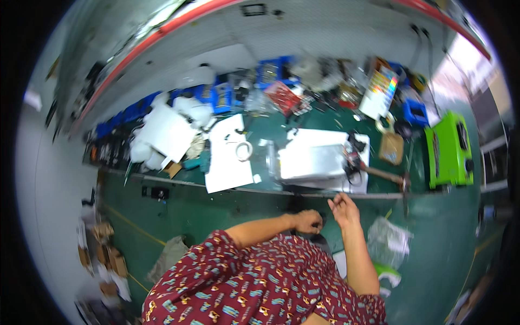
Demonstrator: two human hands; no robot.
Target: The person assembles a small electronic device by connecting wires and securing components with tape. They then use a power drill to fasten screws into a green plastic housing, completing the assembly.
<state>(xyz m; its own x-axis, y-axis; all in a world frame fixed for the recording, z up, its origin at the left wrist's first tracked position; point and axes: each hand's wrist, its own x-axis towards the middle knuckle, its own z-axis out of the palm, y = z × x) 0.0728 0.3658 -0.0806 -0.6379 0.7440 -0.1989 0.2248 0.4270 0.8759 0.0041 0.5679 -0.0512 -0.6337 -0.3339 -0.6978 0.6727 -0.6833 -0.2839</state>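
My left hand (309, 221) is in front of my body, below the bench's front edge. Its fingers curl inward, and a dark spot shows at them; what they hold, if anything, I cannot make out. My right hand (344, 210) is raised just short of the bench edge, fingers loosely bent and apart, with nothing visible in it. Nearest to it on the bench is a silver metal box (311, 161), lying on white sheets (360, 187). Dark wires and small parts (353, 160) cluster at the box's right end. A wooden-handled hammer (382, 173) lies right of them.
A white sheet with a tape roll (244, 151) lies left of the box. Farther left are white foam pieces (168, 132). Blue bins (222, 97) and bagged parts line the back. A bright green machine (449, 149) stands at the right end. Clear plastic (389, 242) lies on the floor.
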